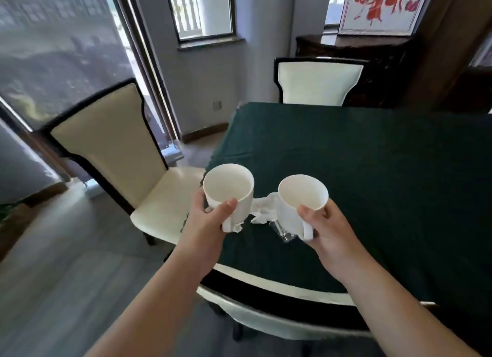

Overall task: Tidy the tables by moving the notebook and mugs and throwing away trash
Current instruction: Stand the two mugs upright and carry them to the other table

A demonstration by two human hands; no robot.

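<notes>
Mugs stay level if carried by their handles: the left hand [210, 221] grips the left mug [228, 190], the right hand [326, 227] the right mug [302, 201], both above the table [372, 170]. Crumpled paper [262, 210] and a clear wrapper [283, 233] lie beneath; chairs [111, 143] crowd the edges

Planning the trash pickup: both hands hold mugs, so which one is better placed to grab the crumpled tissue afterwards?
Probably the left hand: the crumpled tissue lies right beside its mug. The right hand sits nearer the clear wrapper.
</notes>
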